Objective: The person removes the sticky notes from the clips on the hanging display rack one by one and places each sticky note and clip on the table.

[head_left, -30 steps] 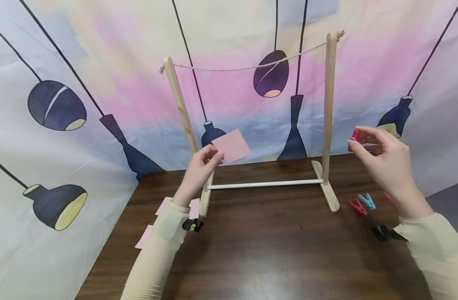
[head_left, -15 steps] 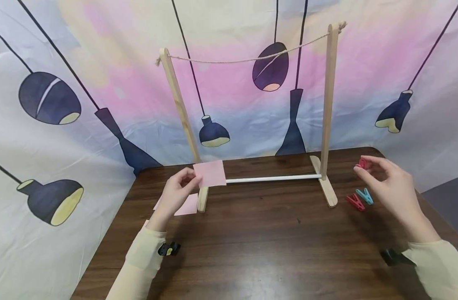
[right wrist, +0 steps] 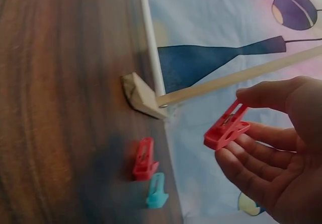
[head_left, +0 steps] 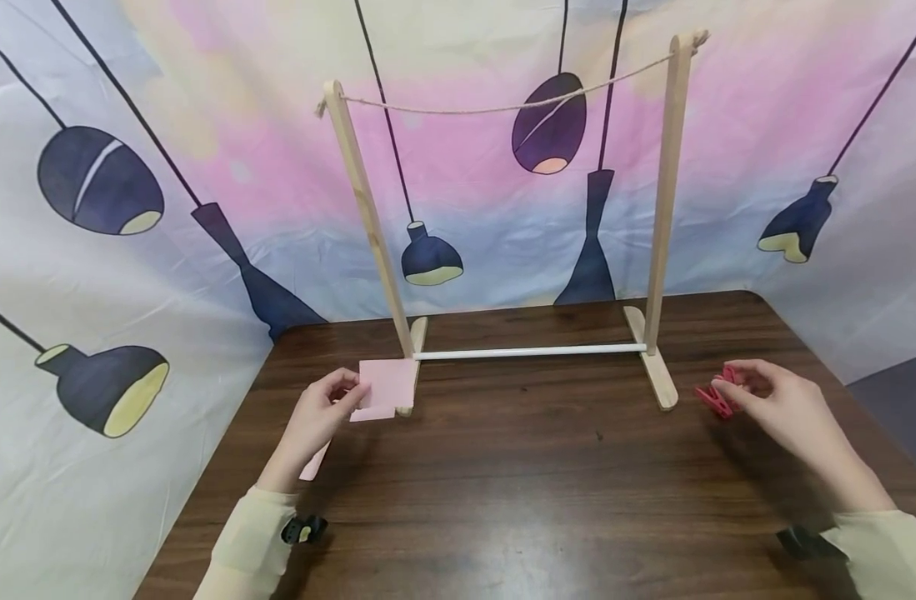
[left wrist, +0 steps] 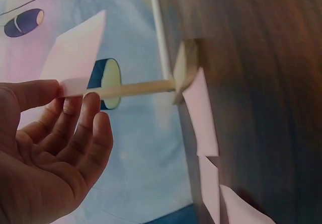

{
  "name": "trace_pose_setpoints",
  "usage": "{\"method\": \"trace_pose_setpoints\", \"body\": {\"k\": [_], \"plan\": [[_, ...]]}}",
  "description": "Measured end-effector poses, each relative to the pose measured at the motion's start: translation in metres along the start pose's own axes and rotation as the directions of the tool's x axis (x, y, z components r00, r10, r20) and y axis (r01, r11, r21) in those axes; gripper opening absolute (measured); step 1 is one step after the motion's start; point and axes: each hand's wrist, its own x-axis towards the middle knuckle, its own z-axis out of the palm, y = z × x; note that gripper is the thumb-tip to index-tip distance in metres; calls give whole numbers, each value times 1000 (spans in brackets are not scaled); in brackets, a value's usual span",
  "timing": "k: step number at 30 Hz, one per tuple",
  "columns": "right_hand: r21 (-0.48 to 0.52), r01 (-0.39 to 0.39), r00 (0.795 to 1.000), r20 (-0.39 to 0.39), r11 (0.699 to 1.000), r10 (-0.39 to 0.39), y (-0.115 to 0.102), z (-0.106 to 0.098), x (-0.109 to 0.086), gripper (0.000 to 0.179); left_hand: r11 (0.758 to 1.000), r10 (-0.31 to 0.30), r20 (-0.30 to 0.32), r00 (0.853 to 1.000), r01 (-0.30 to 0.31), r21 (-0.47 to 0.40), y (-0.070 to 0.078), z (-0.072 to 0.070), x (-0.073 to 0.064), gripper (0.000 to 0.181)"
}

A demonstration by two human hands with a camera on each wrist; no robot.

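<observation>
My left hand (head_left: 311, 425) pinches a square pink paper note (head_left: 387, 382) by its edge, between thumb and fingertips. In the left wrist view the held note (left wrist: 75, 53) is raised above the table, and several more pink notes (left wrist: 202, 118) lie at the table's edge. A red clothespin (right wrist: 227, 128) is held between the thumb and fingers of my right hand (head_left: 791, 412), above the table's right side. Below it lie another red clothespin (right wrist: 144, 159) and a light blue clothespin (right wrist: 157, 191); the blue one is hidden in the head view.
A wooden stand with a left post (head_left: 369, 212), a right post (head_left: 668, 196) and a white crossbar (head_left: 528, 352) stands at the table's back. A twine line (head_left: 458, 112) sags between the post tops. Behind hangs a lamp-printed cloth (head_left: 488, 242). The table (head_left: 533, 492) is dark wood.
Both hands have come down toward the table, the left one also moving left with its pink note. My right hand, still holding the red clothespin, now covers the blue one in the head view.
</observation>
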Motion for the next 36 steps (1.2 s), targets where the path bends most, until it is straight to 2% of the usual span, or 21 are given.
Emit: {"method": "trace_pose_setpoints", "body": {"k": [5, 11, 15, 19, 24, 30, 36], "plan": [[-30, -1, 995, 96, 1000, 4, 10, 7, -2, 53, 998, -19, 8, 1000, 19, 53, -12, -1, -6, 23], [-61, -14, 983, 181, 998, 25, 20, 10, -4, 55, 994, -59, 45, 997, 54, 94, -22, -2, -15, 21], [-69, -36, 971, 232, 997, 51, 25, 11, -6, 55, 993, -60, 64, 996, 53, 105, -25, -2, -16, 16], [-88, -46, 962, 265, 995, 68, 30, 13, -8, 55, 989, -86, 101, 991, 73, 125, -29, 1, -16, 12], [-114, -60, 954, 285, 992, 91, 33, 14, -9, 57, 980, -144, 150, 978, 119, 162, -33, 3, -20, 11], [-117, -88, 940, 318, 989, 121, 33, 15, -10, 62, 970, -179, 202, 963, 138, 201, -36, 1, -24, 13], [-109, -106, 931, 338, 988, 137, 35, 15, -9, 63, 952, -262, 235, 936, 210, 224, -39, -1, -27, 18]]}}
